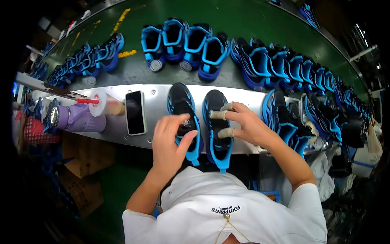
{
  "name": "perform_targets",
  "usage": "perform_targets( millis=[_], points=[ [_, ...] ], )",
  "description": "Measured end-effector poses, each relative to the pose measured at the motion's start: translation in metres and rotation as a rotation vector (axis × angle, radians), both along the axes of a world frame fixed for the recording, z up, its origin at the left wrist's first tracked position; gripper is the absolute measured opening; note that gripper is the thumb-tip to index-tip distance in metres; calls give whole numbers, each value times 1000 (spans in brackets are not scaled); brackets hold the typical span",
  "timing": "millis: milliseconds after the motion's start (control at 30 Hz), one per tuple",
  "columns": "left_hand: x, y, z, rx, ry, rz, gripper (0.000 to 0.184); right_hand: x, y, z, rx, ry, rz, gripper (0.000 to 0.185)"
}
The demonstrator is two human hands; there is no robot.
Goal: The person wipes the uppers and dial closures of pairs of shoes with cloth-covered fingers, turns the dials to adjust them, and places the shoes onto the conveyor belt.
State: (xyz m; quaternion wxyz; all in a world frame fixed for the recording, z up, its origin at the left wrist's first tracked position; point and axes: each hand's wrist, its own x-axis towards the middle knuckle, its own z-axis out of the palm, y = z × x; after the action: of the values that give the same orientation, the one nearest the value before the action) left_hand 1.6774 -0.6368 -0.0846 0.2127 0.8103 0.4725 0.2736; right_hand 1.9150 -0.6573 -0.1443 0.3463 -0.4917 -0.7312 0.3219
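Observation:
Two black and blue athletic shoes stand side by side on the metal bench edge, toes away from me. Over the left shoe (180,97) is my left hand (167,136), its fingers bent towards the tongue and its thumb held apart. A small greyish spot shows by the fingertips; I cannot make out what it is. My right hand (243,122) grips the right shoe (215,99) at the tongue and collar, with pale covers on several fingertips. Blue heel tabs on both shoes point towards me.
Beyond the metal ledge (156,110), a green belt (219,24) carries rows of similar shoes (187,44). A phone (135,113), a purple flask (81,118) and a tape roll (97,104) lie to the left. More shoes (284,118) crowd the right side. Cardboard boxes (87,156) sit below left.

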Motion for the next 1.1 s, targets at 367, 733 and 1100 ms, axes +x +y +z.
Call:
perform_targets(
  millis=[367,733,1100],
  points=[
    [-9,37,-41,-258,-18,-148,42,-92,147,-74,-90,-156,-20,62],
    [-22,55,-49,-542,-165,-248,41,-92,152,-75,-284,-69,120,65],
    [-13,43,-69,-227,-144,-243,34,-84,149,-76,-234,-97,101,61]
  ],
)
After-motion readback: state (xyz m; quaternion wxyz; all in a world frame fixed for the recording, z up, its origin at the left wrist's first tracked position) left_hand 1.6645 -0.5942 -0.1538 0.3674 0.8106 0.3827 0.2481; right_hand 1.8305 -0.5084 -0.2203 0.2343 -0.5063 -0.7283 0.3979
